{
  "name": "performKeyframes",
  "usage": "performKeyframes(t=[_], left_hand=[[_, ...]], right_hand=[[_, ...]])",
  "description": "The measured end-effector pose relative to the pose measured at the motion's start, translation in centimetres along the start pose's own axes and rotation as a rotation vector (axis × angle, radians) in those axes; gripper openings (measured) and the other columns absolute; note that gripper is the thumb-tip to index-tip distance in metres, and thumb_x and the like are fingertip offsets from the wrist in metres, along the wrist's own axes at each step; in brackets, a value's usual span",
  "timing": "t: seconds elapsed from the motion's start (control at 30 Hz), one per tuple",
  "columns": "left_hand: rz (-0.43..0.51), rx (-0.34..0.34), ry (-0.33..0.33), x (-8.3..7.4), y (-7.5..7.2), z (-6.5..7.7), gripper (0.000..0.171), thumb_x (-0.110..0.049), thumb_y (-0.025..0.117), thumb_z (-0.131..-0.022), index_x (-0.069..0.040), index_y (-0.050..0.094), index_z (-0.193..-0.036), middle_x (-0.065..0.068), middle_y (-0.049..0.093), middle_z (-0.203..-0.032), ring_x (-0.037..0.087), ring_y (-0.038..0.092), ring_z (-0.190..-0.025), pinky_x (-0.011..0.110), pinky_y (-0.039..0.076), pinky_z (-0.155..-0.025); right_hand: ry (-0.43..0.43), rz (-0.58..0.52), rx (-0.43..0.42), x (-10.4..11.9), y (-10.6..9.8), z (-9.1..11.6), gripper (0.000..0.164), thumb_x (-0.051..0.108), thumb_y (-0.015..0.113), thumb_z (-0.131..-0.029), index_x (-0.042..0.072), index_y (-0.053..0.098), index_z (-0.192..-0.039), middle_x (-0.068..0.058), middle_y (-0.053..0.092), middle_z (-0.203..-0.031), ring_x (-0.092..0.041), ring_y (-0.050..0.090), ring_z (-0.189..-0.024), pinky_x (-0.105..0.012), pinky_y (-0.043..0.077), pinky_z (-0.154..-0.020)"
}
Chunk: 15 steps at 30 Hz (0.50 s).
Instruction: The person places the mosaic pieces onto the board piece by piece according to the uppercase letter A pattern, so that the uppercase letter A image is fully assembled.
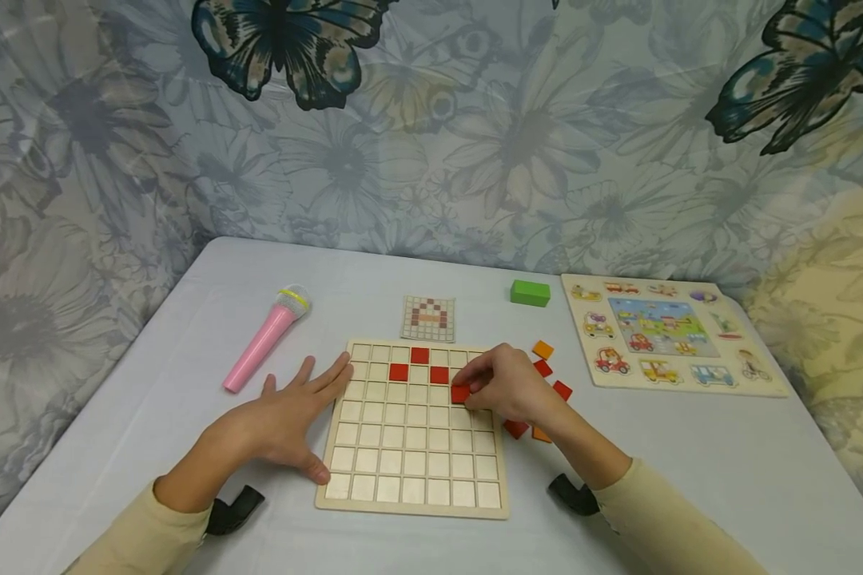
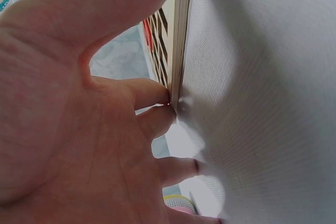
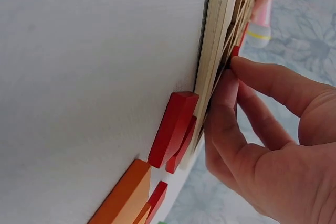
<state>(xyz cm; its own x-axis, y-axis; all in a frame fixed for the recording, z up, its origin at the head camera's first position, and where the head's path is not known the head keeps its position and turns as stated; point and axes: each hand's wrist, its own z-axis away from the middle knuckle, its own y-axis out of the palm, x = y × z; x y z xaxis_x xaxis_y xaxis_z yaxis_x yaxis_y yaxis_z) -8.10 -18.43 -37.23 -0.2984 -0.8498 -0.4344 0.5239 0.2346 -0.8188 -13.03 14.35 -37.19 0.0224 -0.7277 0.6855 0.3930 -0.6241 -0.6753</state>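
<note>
A wooden grid board (image 1: 403, 507) lies flat on the table, divided into small square cells. Three red square tiles sit in its upper cells, among them one at the top (image 1: 419, 355). Between thumb and fingers, my right hand (image 1: 507, 387) pinches a fourth-column-side red tile (image 1: 460, 394) at a cell right of these; the right wrist view shows just a sliver of red at the fingertips. My left hand (image 1: 280, 423) has its fingers spread, with thumb and index finger touching the board's left edge. Behind the board lies a pattern card (image 1: 428, 319) with a printed grid design.
Loose red and orange tiles, including an orange tile (image 1: 542, 349) and a red tile (image 3: 173, 129), lie right of the board. A pink toy microphone (image 1: 266, 343) lies at left. A green block (image 1: 530, 293) and a vehicle picture puzzle (image 1: 676, 387) are at the back right.
</note>
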Motion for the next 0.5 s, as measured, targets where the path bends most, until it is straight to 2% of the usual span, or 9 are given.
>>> performKeyframes(t=[0.5], left_hand=[[-0.01,0.006,-0.004,-0.08,0.04,-0.2,0.144,-0.047,0.099,-0.059,-0.016,0.013,-0.169,-0.001,-0.002,-0.178,0.052,0.003,-0.159,0.089,0.009,-0.108]], right_hand=[[-0.038,0.026,0.004,-0.2,0.09,0.03,0.024,0.0,0.086,-0.078,0.015,0.083,-0.095,0.001,0.073,-0.087,-0.013,0.061,-0.082,-0.029,0.054,-0.073]])
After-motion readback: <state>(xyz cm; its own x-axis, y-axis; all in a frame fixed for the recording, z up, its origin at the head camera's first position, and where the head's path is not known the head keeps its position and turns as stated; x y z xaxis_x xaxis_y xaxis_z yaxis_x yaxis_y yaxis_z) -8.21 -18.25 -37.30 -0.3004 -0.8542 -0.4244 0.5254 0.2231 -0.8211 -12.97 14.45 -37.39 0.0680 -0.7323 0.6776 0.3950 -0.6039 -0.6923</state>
